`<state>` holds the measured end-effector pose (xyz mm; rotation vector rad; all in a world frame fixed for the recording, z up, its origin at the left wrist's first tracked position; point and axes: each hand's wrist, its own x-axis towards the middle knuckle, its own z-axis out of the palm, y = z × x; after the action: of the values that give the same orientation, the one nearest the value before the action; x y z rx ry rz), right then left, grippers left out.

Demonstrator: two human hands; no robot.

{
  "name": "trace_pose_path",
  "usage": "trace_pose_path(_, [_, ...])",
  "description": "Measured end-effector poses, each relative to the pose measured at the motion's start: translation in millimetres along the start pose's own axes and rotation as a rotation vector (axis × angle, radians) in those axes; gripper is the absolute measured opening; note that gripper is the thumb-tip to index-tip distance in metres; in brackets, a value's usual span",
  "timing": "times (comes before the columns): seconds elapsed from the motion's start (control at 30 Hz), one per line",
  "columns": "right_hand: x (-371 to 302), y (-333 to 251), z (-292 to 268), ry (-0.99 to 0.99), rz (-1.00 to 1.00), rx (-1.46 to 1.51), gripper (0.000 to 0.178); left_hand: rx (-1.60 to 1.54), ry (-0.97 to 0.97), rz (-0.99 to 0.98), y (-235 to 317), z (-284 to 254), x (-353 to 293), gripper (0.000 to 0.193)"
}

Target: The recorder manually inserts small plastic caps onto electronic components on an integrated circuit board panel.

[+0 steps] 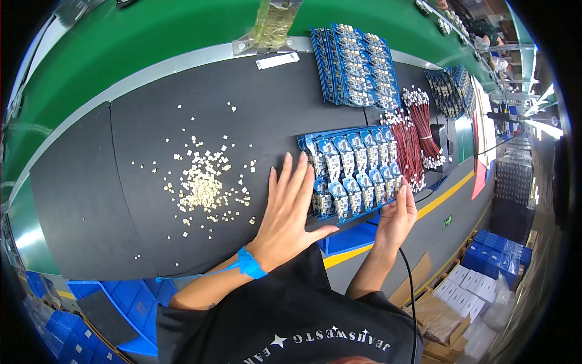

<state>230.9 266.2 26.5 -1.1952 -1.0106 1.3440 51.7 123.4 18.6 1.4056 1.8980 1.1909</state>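
My left hand lies flat and open on the black mat, fingers spread, its fingertips touching the left edge of a panel of blue circuit boards. A blue wrist strap circles that wrist. My right hand grips the panel's near right corner with its fingers under the edge. A heap of small cream-coloured parts lies scattered on the mat left of my left hand.
A stack of blue board panels sits farther back on the black mat. Bundles of red wires with white plugs lie right of the panel. A green conveyor belt runs behind. Blue bins stand below the table.
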Motion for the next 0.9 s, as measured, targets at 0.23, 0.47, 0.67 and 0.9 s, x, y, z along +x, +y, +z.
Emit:
trace_pose_path(0.23, [-2, -3, 1, 0.004, -0.032, -0.222, 0.026, 0.039, 0.045, 0.038, 0, 14, 3, 0.097])
trace_pose_path(0.47, [9, 13, -10, -0.068, -0.242, -0.474, 0.024, 0.025, 0.043, 0.063, -2, 13, 3, 0.097])
trace_pose_path(0.67, [10, 6, -8, -0.056, -0.257, -0.668, 0.02, 0.02, 0.065, 0.079, -5, 16, 1, 0.097])
trace_pose_path(0.9, [72, -18, 78, -0.174, -0.495, -0.775, 0.052, -0.016, 0.044, 0.078, 1, 7, -6, 0.092])
